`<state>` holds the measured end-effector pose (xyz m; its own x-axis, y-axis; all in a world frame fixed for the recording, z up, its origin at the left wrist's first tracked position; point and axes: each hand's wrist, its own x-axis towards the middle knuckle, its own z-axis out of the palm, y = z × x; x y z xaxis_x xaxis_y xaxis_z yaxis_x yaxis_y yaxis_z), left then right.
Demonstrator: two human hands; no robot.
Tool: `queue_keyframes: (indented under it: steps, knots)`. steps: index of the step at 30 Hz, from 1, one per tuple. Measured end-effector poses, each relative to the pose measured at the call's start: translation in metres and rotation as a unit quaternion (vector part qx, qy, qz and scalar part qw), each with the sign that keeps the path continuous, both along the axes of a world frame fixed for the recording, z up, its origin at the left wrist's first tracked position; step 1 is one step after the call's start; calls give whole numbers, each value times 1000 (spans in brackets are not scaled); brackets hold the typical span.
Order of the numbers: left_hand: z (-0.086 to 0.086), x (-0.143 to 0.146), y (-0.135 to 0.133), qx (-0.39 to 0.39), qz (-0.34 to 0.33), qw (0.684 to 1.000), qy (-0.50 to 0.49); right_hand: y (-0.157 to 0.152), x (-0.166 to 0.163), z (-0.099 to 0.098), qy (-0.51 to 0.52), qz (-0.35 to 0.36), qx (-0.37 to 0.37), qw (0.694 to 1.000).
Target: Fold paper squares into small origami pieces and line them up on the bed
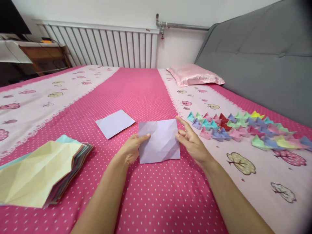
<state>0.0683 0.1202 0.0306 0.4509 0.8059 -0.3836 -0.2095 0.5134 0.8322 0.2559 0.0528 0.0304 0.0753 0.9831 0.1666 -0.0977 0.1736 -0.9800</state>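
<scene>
A creased lavender sheet of paper [159,143] is spread open between my two hands, just above the bed. My left hand [133,147] pinches its left edge, thumb on top and fingers behind. At the right edge, my right hand [191,139] grips it between thumb and curled fingers, with the index finger stretched up past the corner. A flat stack of smooth lavender paper [115,123] lies just beyond my left hand. Further left sits a thick pile of creased sheets [41,169], pale yellow on top.
Rows of small folded paper boats [236,131] in many colours stand on the bed to the right. A pink pillow [195,74] lies at the back, beside a grey headboard [258,48]. A white radiator [102,45] lines the far wall. Pink dotted bedding [161,201] spreads underneath.
</scene>
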Motion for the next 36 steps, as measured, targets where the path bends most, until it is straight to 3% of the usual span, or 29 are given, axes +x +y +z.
queue_keyframes:
  steps: [5,11,17,27,36]
  knots:
    - [7,0,0,-16,12,999,-30,-7,28,8,-119,88,18,989]
    - [12,2,-4,-52,-12,998,-26,-7,30,1,-211,102,31,972]
    - [17,2,-9,-79,-32,996,-37,-4,28,-3,-223,84,28,971]
    - [15,-3,-3,-157,-46,975,-149,-4,27,-4,-173,44,37,983]
    - [14,5,-9,-158,-59,970,-175,-1,19,-7,-174,-3,73,982]
